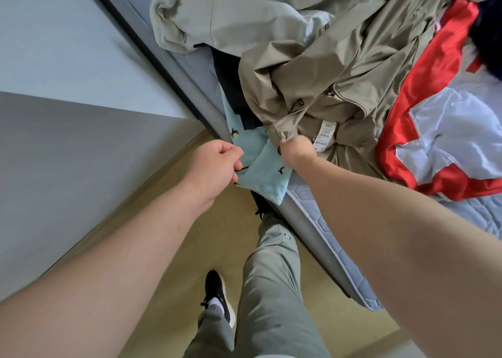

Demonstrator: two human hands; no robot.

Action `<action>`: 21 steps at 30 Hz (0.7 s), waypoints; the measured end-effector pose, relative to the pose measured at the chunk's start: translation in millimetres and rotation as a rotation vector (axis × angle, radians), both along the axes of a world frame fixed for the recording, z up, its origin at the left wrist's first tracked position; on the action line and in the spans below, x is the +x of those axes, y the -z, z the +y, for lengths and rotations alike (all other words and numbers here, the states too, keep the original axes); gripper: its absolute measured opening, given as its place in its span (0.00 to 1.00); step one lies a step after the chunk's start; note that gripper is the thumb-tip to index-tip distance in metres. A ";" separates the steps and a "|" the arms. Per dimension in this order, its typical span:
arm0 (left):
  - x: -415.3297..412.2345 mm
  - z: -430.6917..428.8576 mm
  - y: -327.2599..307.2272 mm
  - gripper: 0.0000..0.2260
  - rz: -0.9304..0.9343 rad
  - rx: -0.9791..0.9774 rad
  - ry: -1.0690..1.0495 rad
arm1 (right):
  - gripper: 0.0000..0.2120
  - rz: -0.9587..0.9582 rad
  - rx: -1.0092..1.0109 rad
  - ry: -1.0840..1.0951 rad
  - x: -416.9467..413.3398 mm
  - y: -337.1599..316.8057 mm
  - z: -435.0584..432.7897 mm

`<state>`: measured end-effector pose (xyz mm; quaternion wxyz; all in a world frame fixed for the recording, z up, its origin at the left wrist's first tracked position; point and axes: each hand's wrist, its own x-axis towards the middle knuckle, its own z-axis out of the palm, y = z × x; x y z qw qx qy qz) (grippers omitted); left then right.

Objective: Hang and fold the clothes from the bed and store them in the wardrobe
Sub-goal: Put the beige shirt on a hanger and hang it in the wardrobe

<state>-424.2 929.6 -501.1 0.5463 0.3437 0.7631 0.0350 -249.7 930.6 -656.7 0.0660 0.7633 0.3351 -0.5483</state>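
Khaki jacket [339,85] cloth is bunched in the right hand [296,151], while the left hand [217,164] pinches the pale blue shirt [260,164] by its edge. Better to pull one garment free of the pile first.

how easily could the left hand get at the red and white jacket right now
Probably not easily: the left hand pinches the light blue garment, and the right hand, its arm and the khaki jacket it grips lie between it and the red and white jacket.
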 end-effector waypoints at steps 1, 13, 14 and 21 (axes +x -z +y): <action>-1.9 1.2 -4.5 0.06 0.000 -0.002 -0.005 | 0.08 -0.017 0.031 0.100 0.1 -7.6 0.9; -13.5 -16.4 -140.1 0.06 -0.043 0.095 0.151 | 0.06 0.014 0.179 0.576 3.3 -206.8 22.0; -14.0 -20.1 -152.4 0.06 -0.046 0.106 0.187 | 0.07 0.029 0.223 0.603 2.5 -230.6 23.5; -8.8 -40.4 -227.6 0.05 -0.132 0.214 0.428 | 0.04 0.209 0.595 0.813 -6.6 -390.2 8.7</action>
